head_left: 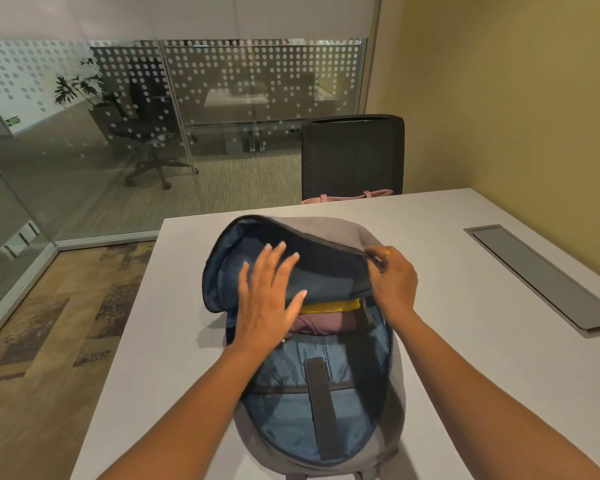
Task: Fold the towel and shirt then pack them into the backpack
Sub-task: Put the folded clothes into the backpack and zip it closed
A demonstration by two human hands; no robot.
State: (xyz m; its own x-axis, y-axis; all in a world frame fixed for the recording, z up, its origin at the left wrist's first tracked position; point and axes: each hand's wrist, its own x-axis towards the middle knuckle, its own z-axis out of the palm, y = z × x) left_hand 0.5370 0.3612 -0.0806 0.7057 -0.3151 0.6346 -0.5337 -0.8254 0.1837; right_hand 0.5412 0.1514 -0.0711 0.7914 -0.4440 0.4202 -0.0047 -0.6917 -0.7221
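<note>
A grey backpack (392, 410) with blue lining lies open on the white table (447, 271). Inside it sit a folded maroon cloth (321, 323) and, beyond that, a folded yellow cloth (329, 306); which is the towel and which the shirt I cannot tell. My left hand (267, 299) hovers flat with spread fingers over the bag's opening, at the lifted front flap. My right hand (392, 278) pinches the flap's edge at the right side and holds it up. The flap hides the far part of the cloths.
A grey cable hatch (541, 278) is set into the table at the right. A black mesh chair (352, 154) stands at the far edge with a pink bag (347, 197) on it. A glass wall is on the left, a yellow wall on the right.
</note>
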